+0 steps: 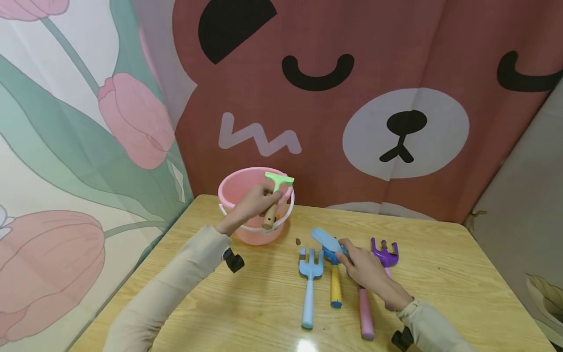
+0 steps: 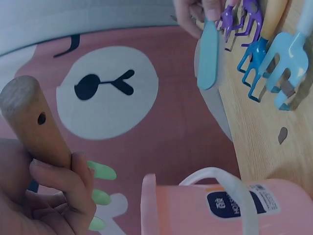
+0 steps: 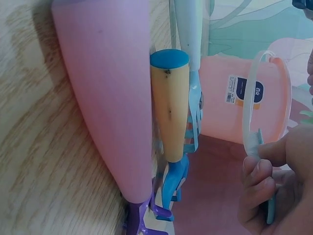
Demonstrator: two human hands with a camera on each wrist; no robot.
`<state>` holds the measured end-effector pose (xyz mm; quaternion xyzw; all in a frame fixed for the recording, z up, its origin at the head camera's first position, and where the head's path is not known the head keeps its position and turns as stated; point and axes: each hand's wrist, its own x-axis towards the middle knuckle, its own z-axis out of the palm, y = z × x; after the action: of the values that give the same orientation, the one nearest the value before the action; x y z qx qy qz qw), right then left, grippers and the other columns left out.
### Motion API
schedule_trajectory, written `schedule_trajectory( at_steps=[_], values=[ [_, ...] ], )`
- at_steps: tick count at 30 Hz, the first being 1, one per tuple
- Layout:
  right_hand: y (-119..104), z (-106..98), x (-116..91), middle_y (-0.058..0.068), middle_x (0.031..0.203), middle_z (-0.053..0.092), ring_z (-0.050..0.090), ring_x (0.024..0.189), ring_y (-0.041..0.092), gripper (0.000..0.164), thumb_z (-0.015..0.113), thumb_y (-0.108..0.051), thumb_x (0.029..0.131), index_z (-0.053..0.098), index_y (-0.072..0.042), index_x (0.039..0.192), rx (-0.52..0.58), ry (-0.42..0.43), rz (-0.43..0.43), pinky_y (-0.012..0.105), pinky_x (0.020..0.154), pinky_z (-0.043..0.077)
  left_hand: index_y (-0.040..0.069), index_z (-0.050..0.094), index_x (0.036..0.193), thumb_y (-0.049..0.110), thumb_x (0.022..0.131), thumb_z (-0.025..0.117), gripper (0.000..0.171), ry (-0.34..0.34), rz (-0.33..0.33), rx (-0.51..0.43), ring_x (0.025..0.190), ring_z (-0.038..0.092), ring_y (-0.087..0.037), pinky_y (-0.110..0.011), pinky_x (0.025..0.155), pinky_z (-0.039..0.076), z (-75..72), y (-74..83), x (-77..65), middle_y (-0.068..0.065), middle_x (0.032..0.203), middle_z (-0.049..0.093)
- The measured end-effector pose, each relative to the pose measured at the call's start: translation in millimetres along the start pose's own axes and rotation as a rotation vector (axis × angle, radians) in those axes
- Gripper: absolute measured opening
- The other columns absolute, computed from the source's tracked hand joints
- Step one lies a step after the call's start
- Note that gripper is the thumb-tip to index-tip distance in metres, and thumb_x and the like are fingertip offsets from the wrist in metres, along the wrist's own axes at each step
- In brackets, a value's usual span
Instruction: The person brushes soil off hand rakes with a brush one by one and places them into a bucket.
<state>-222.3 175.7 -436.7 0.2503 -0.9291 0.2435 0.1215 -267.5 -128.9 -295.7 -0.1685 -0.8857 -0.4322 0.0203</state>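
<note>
My left hand [image 1: 256, 201] grips a small rake by its wooden handle [image 2: 41, 122], in front of the pink bucket's rim. The rake's light green head [image 1: 279, 179] points up and away, its tips showing past my fingers in the left wrist view. My right hand [image 1: 368, 270] pinches a flat light blue piece with a rounded end [image 2: 209, 56], held over the tools on the table; its other end is hidden by the fingers. Below that hand lie a yellow-handled blue fork [image 3: 170, 107] and a pink-handled fork [image 1: 366, 315] with a purple head.
The pink bucket [image 1: 259, 237] stands at the table's back left, its white handle [image 1: 288, 215] lowered to the front. A light blue fork [image 1: 309, 293] and another purple fork [image 1: 386, 255] lie on the wooden table [image 1: 440, 293]. A printed bear curtain [image 1: 316, 132] hangs behind.
</note>
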Motion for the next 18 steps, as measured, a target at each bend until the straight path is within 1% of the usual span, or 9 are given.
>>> schedule_trajectory(
  at_steps=[1, 2, 4, 6, 8, 11, 14, 16, 18],
  values=[
    [0, 0, 0, -0.011, 0.051, 0.035, 0.027, 0.04, 0.002, 0.033, 0.058, -0.019, 0.102, 0.055, 0.001, 0.128, -0.001, -0.005, 0.004, 0.02, 0.038, 0.025, 0.011, 0.041, 0.067, 0.028, 0.101, 0.056, 0.041, -0.007, -0.018, -0.009, 0.046, 0.041, -0.01, -0.022, 0.045, 0.032, -2.2, 0.3, 1.5, 0.001, 0.055, 0.041],
    [0, 0, 0, -0.011, 0.051, 0.035, 0.027, 0.04, 0.002, 0.033, 0.058, -0.019, 0.102, 0.055, 0.001, 0.128, 0.0, -0.01, 0.005, 0.02, 0.038, 0.025, 0.011, 0.042, 0.066, 0.028, 0.101, 0.055, 0.041, -0.024, -0.036, -0.031, 0.047, 0.042, -0.011, -0.023, 0.046, 0.034, -4.3, 0.1, 3.0, 0.0, 0.054, 0.044],
    [0, 0, 0, -0.01, 0.052, 0.035, 0.028, 0.04, 0.002, 0.033, 0.057, -0.019, 0.102, 0.055, 0.0, 0.128, 0.004, -0.019, 0.011, 0.02, 0.038, 0.025, 0.009, 0.047, 0.063, 0.028, 0.103, 0.054, 0.045, -0.072, -0.062, -0.088, 0.047, 0.045, -0.013, -0.023, 0.047, 0.037, -8.2, -0.4, 5.9, -0.002, 0.053, 0.047],
    [0, 0, 0, -0.01, 0.051, 0.035, 0.027, 0.04, 0.002, 0.032, 0.057, -0.019, 0.102, 0.055, 0.0, 0.128, 0.005, -0.025, 0.014, 0.02, 0.038, 0.025, 0.008, 0.051, 0.057, 0.029, 0.104, 0.052, 0.051, -0.121, -0.073, -0.145, 0.046, 0.044, -0.014, -0.023, 0.048, 0.035, -11.5, -2.2, 9.2, -0.003, 0.05, 0.049],
    [-1, -1, -1, -0.01, 0.051, 0.035, 0.027, 0.04, 0.002, 0.032, 0.058, -0.019, 0.102, 0.055, 0.0, 0.127, 0.004, -0.024, 0.014, 0.02, 0.038, 0.024, 0.007, 0.055, 0.052, 0.029, 0.104, 0.051, 0.057, -0.165, -0.069, -0.193, 0.045, 0.041, -0.014, -0.023, 0.047, 0.03, -14.2, -4.6, 12.2, -0.005, 0.047, 0.05],
    [-2, -2, -1, -0.01, 0.052, 0.035, 0.027, 0.04, 0.002, 0.031, 0.058, -0.018, 0.101, 0.056, 0.0, 0.127, 0.004, -0.012, 0.0, 0.02, 0.038, 0.025, 0.006, 0.055, 0.051, 0.026, 0.104, 0.052, 0.057, -0.19, -0.018, -0.251, 0.046, 0.031, -0.013, -0.024, 0.047, 0.022, -16.9, -9.0, 15.5, -0.008, 0.048, 0.048],
    [-2, -3, -1, -0.011, 0.052, 0.036, 0.027, 0.041, 0.002, 0.031, 0.059, -0.018, 0.101, 0.056, 0.001, 0.126, 0.002, -0.003, -0.014, 0.021, 0.039, 0.026, 0.002, 0.056, 0.053, 0.023, 0.104, 0.052, 0.055, -0.212, 0.001, -0.329, 0.05, 0.027, -0.015, -0.025, 0.049, 0.02, -17.4, -12.2, 18.0, -0.012, 0.052, 0.047],
    [-3, -3, -1, -0.011, 0.053, 0.036, 0.028, 0.041, 0.002, 0.032, 0.059, -0.018, 0.101, 0.056, 0.001, 0.126, 0.001, -0.007, -0.014, 0.021, 0.039, 0.027, 0.003, 0.058, 0.055, 0.022, 0.105, 0.051, 0.053, -0.21, -0.027, -0.351, 0.051, 0.026, -0.014, -0.025, 0.05, 0.021, -17.7, -14.3, 20.2, -0.011, 0.053, 0.048],
    [-3, -4, -1, -0.01, 0.053, 0.037, 0.029, 0.041, 0.002, 0.032, 0.059, -0.018, 0.101, 0.056, 0.0, 0.127, -0.001, -0.019, -0.003, 0.021, 0.039, 0.028, 0.004, 0.061, 0.057, 0.022, 0.104, 0.051, 0.051, -0.189, -0.082, -0.36, 0.051, 0.027, -0.013, -0.023, 0.049, 0.021, -18.0, -15.8, 22.7, -0.008, 0.054, 0.052]
  ],
)
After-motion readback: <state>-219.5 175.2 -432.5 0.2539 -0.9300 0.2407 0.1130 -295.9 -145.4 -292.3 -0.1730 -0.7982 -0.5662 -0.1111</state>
